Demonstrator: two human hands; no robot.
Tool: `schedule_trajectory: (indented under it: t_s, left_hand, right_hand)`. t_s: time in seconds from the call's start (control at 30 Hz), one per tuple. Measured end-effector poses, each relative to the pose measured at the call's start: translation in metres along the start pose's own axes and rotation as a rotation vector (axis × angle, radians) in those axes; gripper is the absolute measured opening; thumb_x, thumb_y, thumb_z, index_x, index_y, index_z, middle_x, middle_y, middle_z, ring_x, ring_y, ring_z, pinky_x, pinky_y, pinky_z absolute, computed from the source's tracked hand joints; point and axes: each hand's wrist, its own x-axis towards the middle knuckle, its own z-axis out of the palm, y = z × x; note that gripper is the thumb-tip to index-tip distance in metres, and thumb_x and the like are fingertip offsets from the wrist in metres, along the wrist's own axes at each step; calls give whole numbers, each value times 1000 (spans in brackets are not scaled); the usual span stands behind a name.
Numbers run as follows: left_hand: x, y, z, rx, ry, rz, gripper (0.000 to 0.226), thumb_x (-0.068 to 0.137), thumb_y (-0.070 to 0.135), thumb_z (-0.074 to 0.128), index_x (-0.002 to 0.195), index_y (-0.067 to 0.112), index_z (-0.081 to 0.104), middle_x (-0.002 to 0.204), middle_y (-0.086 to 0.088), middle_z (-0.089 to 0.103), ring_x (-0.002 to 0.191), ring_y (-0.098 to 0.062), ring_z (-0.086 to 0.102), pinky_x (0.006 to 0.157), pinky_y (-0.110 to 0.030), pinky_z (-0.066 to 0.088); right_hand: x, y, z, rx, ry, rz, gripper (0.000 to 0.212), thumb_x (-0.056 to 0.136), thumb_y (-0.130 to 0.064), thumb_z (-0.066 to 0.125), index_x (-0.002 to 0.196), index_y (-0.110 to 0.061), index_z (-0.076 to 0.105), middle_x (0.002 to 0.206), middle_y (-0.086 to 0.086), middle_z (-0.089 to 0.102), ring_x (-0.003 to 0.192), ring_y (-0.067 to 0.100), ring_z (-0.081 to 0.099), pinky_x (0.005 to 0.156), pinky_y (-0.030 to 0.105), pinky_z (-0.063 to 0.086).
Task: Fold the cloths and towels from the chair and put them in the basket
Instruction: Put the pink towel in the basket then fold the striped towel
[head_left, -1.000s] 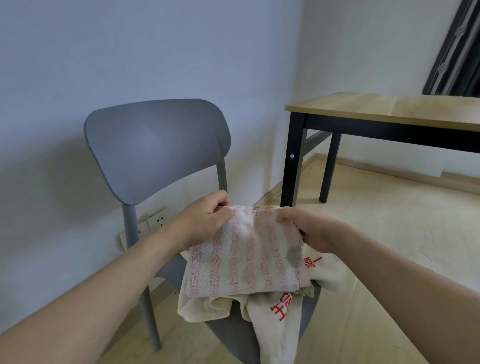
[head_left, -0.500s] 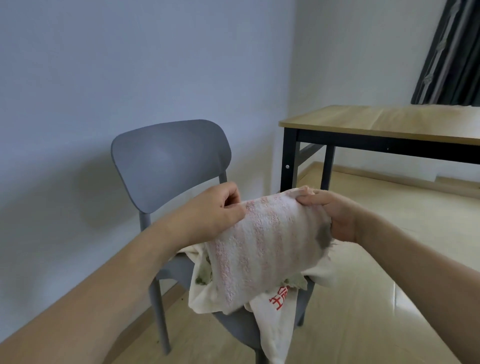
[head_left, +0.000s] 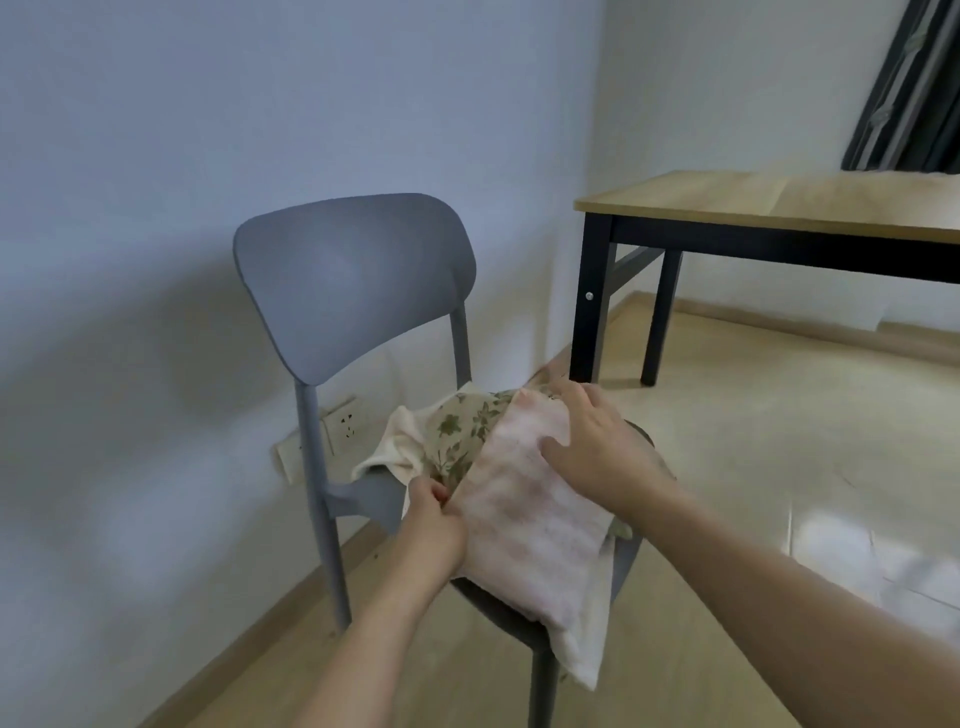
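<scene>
Oh, with the left hand (head_left: 435, 525) pinching the pink towel (head_left: 524, 512) and the right hand (head_left: 592, 447) pressing flat, the overhanging pile risked sliding off the chair (head_left: 353, 280).

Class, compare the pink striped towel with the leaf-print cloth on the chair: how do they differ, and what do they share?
The pink striped towel has faint pink bands; the leaf-print cloth has green leaves on cream.
The pink striped towel lies on top, mostly exposed; the leaf-print cloth is partly covered by it.
The right hand lies flat on the pink striped towel; its fingertips reach the leaf-print cloth's far edge.
Both lie on the chair.
</scene>
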Motion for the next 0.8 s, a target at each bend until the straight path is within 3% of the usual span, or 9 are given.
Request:
schedule_trajectory:
  t_s: [0.1, 0.2, 0.27, 0.4, 0.47, 0.57, 0.7, 0.8]
  left_hand:
    - [-1, 1, -2, -20, 9, 37, 12, 95, 24, 38, 106, 30, 36, 98, -5, 57, 75, -21, 54, 61, -33, 40]
    - [-3, 8, -2, -56, -29, 100, 14, 96, 20, 38, 100, 32, 44, 95, 0, 57, 72, -18, 52, 62, -31, 40]
    - [-9, 11, -1, -192, -83, 118, 19, 96, 16, 40, 97, 31, 51, 95, -1, 58, 72, -18, 51, 61, -31, 41]
    - [-21, 14, -3, -462, -109, 144, 20, 99, 11, 43, 97, 25, 56, 97, -5, 65, 79, -22, 62, 62, -35, 52]
    - [-28, 18, -4, -520, -131, 134, 21, 96, 4, 45, 89, 15, 60, 85, -4, 62, 67, -15, 58, 54, -28, 50]
    - [-39, 28, -6, -613, -186, 108, 26, 92, -3, 44, 84, 9, 65, 80, -5, 60, 52, -8, 56, 49, -25, 49]
    - [-44, 28, -10, -616, -210, 132, 45, 80, -19, 34, 97, 6, 67, 106, -11, 59, 84, -24, 55, 65, -32, 49]
    - [-45, 21, -12, -652, -321, 175, 57, 78, -27, 33, 111, 9, 64, 121, -11, 59, 106, -25, 60, 83, -35, 55]
  right_hand:
    - [-60, 17, 25, 112, 43, 54, 38, 89, -28, 54, 124, -26, 40, 132, -4, 33, 120, 16, 38, 95, 23, 33]
    - [-96, 26, 42, 152, -93, 50, 20, 90, -32, 53, 106, -25, 43, 116, -7, 34, 109, 15, 39, 93, 24, 35]
    - [-106, 23, 44, 109, -160, -52, 25, 89, -40, 52, 107, -26, 42, 114, -9, 32, 111, 14, 33, 98, 25, 32]
    - [-114, 17, 49, -43, -174, -193, 60, 75, -62, 57, 120, -28, 37, 119, -10, 29, 111, 11, 25, 100, 24, 30]
    - [-119, 24, 56, -57, -107, -226, 58, 76, -51, 63, 121, -23, 39, 118, -8, 31, 109, 12, 27, 97, 23, 31]
    - [-119, 37, 52, 65, -11, -240, 34, 81, -20, 61, 113, -19, 48, 112, -8, 39, 102, 13, 35, 84, 19, 32]
    - [-112, 48, 25, 178, 86, -222, 16, 85, -14, 58, 99, -22, 57, 95, -17, 48, 90, 6, 47, 71, 16, 38]
    - [-109, 60, 3, 314, 143, -207, 17, 87, -10, 57, 99, -22, 60, 93, -17, 53, 86, 2, 51, 71, 14, 40]
